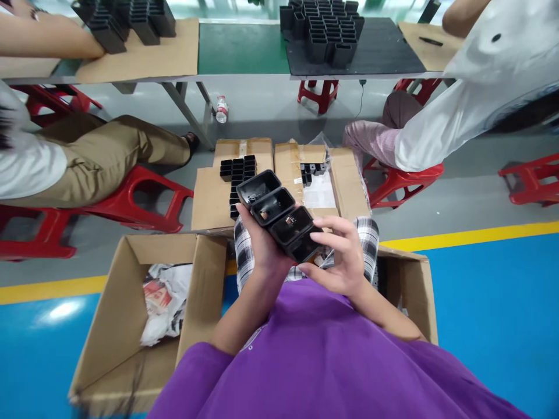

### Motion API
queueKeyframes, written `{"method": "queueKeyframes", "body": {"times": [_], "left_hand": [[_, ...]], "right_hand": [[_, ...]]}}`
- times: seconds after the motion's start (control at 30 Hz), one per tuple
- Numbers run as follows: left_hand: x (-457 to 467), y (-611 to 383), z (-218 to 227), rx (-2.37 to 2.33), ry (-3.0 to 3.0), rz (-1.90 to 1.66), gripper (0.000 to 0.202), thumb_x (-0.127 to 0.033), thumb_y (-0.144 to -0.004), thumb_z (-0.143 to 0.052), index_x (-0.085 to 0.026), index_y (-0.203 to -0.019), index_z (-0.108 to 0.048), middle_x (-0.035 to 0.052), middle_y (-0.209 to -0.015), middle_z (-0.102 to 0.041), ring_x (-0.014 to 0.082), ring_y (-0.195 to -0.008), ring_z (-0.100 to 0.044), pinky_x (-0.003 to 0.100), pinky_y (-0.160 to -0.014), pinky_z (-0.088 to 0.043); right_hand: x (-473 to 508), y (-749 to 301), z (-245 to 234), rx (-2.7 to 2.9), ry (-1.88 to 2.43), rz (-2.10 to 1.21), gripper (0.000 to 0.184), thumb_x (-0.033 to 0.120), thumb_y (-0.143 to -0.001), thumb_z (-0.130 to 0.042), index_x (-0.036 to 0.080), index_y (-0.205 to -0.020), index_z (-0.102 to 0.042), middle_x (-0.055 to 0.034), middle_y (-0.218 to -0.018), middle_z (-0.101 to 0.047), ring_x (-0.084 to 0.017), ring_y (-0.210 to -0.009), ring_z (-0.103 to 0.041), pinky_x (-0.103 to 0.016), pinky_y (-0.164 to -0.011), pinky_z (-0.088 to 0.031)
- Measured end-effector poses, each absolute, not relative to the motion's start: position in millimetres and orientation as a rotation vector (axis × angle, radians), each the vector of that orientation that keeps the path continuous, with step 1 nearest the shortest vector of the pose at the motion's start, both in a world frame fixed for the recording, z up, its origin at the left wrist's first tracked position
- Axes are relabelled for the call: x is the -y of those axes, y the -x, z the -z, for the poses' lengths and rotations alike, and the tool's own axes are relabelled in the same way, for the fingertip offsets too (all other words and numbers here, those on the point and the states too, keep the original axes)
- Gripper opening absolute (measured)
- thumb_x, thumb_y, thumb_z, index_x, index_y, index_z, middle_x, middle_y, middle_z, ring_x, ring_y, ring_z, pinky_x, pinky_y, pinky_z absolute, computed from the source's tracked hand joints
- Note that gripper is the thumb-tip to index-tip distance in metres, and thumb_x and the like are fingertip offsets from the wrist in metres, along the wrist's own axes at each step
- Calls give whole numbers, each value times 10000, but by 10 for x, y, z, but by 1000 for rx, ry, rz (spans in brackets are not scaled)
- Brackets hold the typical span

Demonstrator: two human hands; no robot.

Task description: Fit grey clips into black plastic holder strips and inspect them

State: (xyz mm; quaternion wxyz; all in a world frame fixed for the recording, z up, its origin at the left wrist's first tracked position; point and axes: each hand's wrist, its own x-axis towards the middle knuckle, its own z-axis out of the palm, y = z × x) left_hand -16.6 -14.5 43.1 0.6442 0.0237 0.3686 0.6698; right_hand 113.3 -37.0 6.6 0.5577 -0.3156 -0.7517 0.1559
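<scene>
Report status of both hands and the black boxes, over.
Left hand, right hand: both shut on black boxes, held in one row over lap. Open carton at left; more black parts on far cartons.

I see four black housings (279, 214), glossy open-topped rectangular plastic shells, butted end to end in a row. It runs diagonally, far end tilted up and left, resting across my left hand (257, 241), near end pinched by my right hand (343, 259).
</scene>
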Motion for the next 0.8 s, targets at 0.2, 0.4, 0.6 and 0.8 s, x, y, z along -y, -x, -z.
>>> {"method": "queueKeyframes", "body": {"times": [0.2, 0.4, 0.6, 0.8], "left_hand": [[175, 170, -437, -799, -25, -1500, 774, -764, -959, -212, -199, -907, -738, 54, -713, -709, 235, -774, -737, 408, -779, -626], [178, 178, -450, -818, -43, -1503, 760, -766, -954, -235, -208, -929, -750, 62, -730, -722, 254, -804, -747, 413, -777, -630], [180, 165, -488, -813, -15, -1496, 814, -760, -963, -156, -197, -867, -736, 50, -705, -721, 217, -723, -733, 425, -856, -619], [181, 130, -535, -813, 36, -1515, 780, -727, -986, -180, -182, -882, -728, 31, -705, -729, 163, -677, -704, 399, -997, -563]], "right_hand": [[393, -1103, 38, 1589, 767, -599, 665, 387, -809, -795, 356, -1385, -463, -95, -1257, -556, -302, -1152, -615, -554, -969, -573], [393, -1113, -11, 1641, 804, -534, 608, 401, -830, -782, 357, -1374, -515, -91, -1252, -554, -296, -1150, -621, -540, -970, -593], [382, -1111, -81, 1717, 800, -380, 494, 350, -923, -677, 328, -1406, -575, -102, -1317, -532, -285, -1160, -644, -501, -962, -625], [380, -1130, -47, 1842, 788, -246, 436, 247, -976, -556, 290, -1410, -584, -112, -1377, -490, -265, -1242, -603, -440, -948, -635]]}}
